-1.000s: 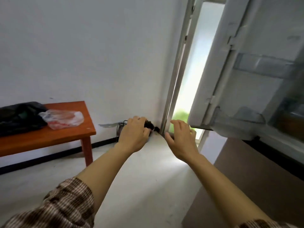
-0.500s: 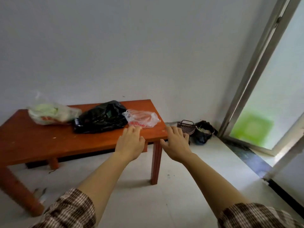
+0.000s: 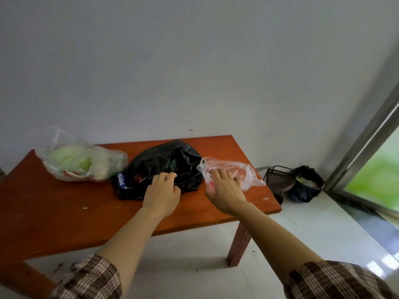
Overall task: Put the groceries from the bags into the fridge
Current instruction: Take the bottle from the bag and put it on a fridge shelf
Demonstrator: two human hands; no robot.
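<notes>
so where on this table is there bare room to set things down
The widest bare patch of the table is its near left part, in front of the cabbage bag and left of the left hand. A narrow strip lies right of the right hand. The back row is crowded: cabbage bag, black bag, clear bag.

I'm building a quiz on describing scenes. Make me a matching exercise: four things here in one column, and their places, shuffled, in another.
Things
1. bag of cabbage
2. black bag
3. pink bag
4. basket

Places
A. on the floor, right of the table
B. middle of the table
C. left end of the table
D. right end of the table

Pairs: 1-C, 2-B, 3-D, 4-A
</notes>
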